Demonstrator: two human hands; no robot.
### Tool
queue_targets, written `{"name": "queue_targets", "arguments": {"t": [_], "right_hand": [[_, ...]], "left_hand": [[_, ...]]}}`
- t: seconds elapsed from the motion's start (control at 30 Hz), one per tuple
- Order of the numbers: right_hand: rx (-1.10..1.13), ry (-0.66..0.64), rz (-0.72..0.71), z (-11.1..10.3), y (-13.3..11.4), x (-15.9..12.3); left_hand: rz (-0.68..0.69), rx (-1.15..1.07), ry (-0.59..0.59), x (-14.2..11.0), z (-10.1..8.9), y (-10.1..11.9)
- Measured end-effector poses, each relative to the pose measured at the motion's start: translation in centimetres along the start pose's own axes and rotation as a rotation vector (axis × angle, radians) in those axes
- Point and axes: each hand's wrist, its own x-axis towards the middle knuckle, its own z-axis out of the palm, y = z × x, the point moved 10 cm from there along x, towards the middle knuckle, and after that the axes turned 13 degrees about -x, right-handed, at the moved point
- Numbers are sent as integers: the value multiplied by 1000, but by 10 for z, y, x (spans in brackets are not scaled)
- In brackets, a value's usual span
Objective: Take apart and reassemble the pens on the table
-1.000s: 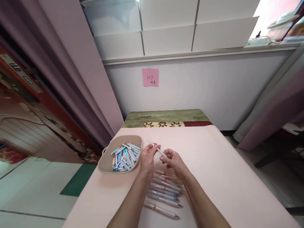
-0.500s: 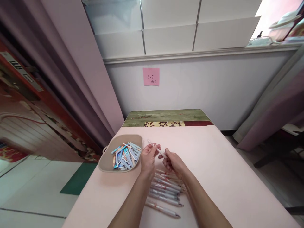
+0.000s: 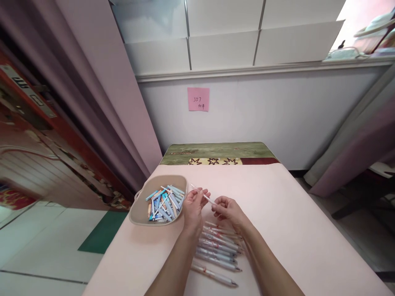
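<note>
My left hand (image 3: 195, 204) is closed around a slim, pale pen (image 3: 209, 200), pinching it between thumb and fingers. The pen's clear end sticks out at the upper left, and its white length slants down toward my right hand (image 3: 227, 210). With thumb and fingertips, that hand pinches the lower right end, which the fingers partly hide. Beneath both hands, several clear and white pens (image 3: 217, 246) lie side by side on the table, partly covered by my forearms. One pen (image 3: 216, 276) rests a little nearer to me than the others.
Left of my hands stands a beige bin (image 3: 138, 211) holding many blue, white and orange pen-like pieces (image 3: 165, 205). A pale pink cover (image 3: 293, 230) spreads over the table, whose green patterned far edge (image 3: 216, 149) meets the wall. A pink note (image 3: 198, 99) is stuck there.
My right thumb, stretched along the pen half a second ago, has drawn back, and the fingers now curl at the pen's end. My left hand keeps its hold. The view has shifted slightly.
</note>
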Motion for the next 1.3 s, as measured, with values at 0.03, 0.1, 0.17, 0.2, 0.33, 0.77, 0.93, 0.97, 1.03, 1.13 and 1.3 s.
{"name": "queue_targets", "arguments": {"t": [0.03,0.1,0.17,0.2,0.33,0.77,0.93,0.97,1.03,1.13,1.3], "right_hand": [[22,17,-17,-2,-1,0],[56,28,-22,-5,-1,0],[55,10,4,-8,3,1],[43,2,16,-12,4,1],[-7,78,32,-44,6,3],[-90,103,-40,-39,2,5],[-64,432,-38,-95,9,6],[-70,457,-41,-97,11,6],[-97,435,-48,-87,14,10],[-161,294,-56,-50,19,17],[-315,148,-36,-24,20,15]], "left_hand": [[14,-8,10,0,-1,2],[37,-3,17,1,-2,6],[75,35,-5,1,1,12],[113,60,-20,1,3,18],[413,193,-27,-9,9,61],[266,1068,-367,-11,10,4],[351,1170,-238,-10,0,22],[365,1230,-194,-11,-2,25],[368,1370,-91,-12,-7,27],[312,1486,3,-11,-13,23],[232,1599,24,-9,-17,20]]}}
